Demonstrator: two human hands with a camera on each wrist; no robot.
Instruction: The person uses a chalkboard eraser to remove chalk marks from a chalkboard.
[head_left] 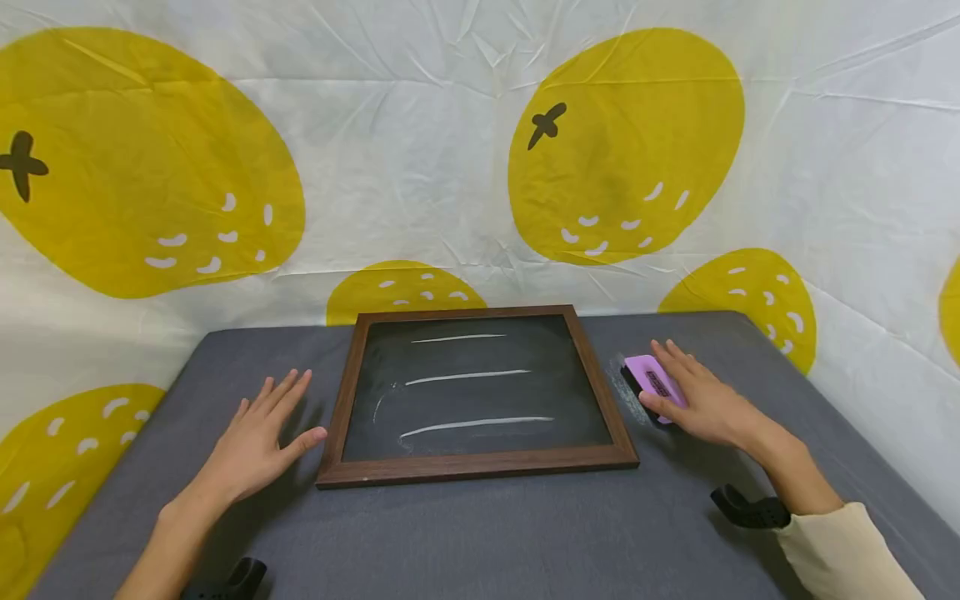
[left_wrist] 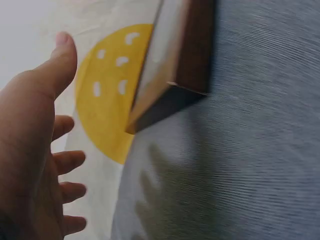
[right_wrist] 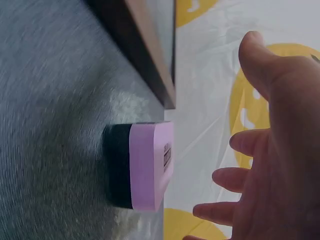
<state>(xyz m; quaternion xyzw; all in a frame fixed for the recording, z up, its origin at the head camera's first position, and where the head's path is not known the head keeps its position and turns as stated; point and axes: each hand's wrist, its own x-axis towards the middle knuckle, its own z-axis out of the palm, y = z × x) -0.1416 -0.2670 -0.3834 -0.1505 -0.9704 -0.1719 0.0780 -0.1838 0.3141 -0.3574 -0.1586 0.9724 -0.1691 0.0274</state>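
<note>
A small chalkboard (head_left: 472,396) in a brown wooden frame lies on the grey cloth, with three white chalk lines across it. Just left of its frame, my left hand (head_left: 255,442) hovers over the cloth with fingers spread, casting a shadow below. On the right lies a chalkboard eraser (head_left: 651,382), purple on top with a black felt underside. My right hand (head_left: 705,400) is held above the eraser with fingers extended; the right wrist view shows a gap between the fingers and the eraser (right_wrist: 150,167). Neither hand holds anything.
A grey cloth (head_left: 480,533) covers the table. Behind it hangs a white curtain (head_left: 405,167) printed with big yellow fruit. Chalk dust (head_left: 633,392) marks the cloth around the eraser. Black bands (head_left: 750,507) sit at the wrists, and a cream sleeve (head_left: 847,550) covers the right forearm.
</note>
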